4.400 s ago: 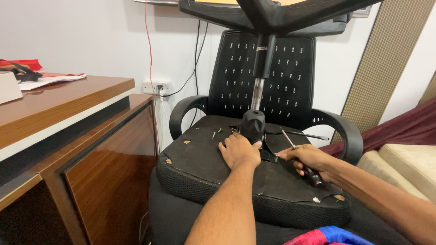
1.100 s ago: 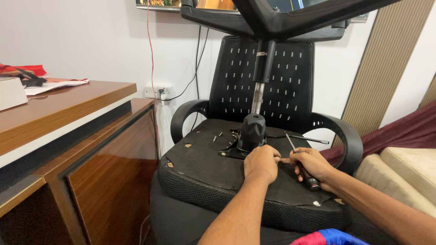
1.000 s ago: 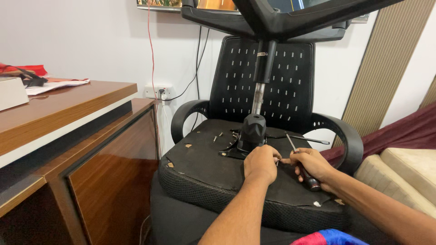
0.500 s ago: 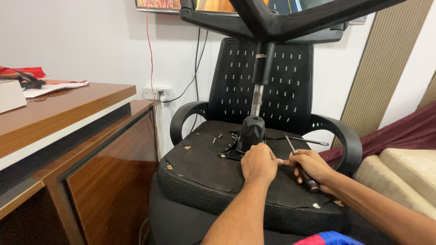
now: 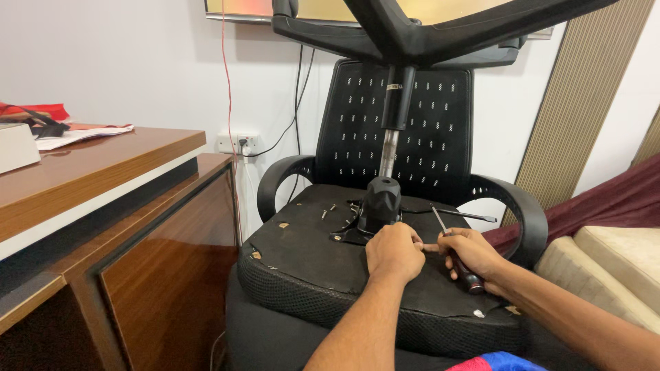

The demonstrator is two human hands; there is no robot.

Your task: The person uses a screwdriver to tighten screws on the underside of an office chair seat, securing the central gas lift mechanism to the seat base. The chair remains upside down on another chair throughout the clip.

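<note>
I see the right hand (image 5: pixel 467 253) with its grip closed on a screwdriver (image 5: pixel 456 253), shaft angled up. Left hand (image 5: pixel 394 249) curled, fingers hidden, resting on the upturned chair seat (image 5: pixel 309 254) beside the gas-lift mount (image 5: pixel 380 204).

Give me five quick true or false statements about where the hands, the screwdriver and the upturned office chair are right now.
1. The right hand holds a screwdriver by its dark handle. True.
2. The left hand rests on the wooden desk. False: it lies on the underside of the chair seat, beside the black mechanism.
3. The office chair is upside down, its star base pointing up. True.
4. Loose screws lie on the seat underside. True.
5. The desk stands to the person's right. False: it is on the left.
</note>
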